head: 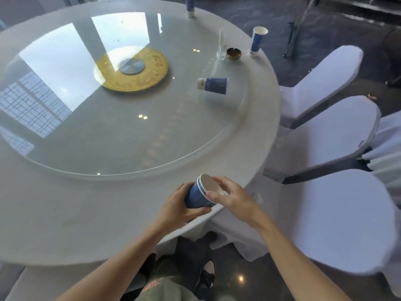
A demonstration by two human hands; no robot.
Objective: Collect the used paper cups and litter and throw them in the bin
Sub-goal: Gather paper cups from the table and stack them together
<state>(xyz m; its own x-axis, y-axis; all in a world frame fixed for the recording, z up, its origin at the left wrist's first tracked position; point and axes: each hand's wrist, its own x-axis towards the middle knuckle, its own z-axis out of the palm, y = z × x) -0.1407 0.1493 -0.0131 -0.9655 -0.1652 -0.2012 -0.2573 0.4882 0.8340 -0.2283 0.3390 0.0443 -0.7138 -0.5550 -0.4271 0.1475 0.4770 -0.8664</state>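
My left hand (176, 208) grips a stack of two nested blue paper cups (198, 195), tilted with the mouth facing up and right, over the near edge of the round white table (86, 213). My right hand (230, 197) pinches the stack's rim with thumb and fingers. Another blue paper cup (213, 85) lies on its side on the glass turntable (130, 137). An upright blue cup (258, 41) stands at the table's right edge. A third blue cup (190, 6) stands at the far edge. No bin is in view.
A clear glass (221, 47) and a brass ashtray (234, 54) sit near the upright cup. A gold disc (147, 77) marks the turntable's centre. Three white-covered chairs (325, 135) crowd the table's right side. The dark floor and my shoes show below.
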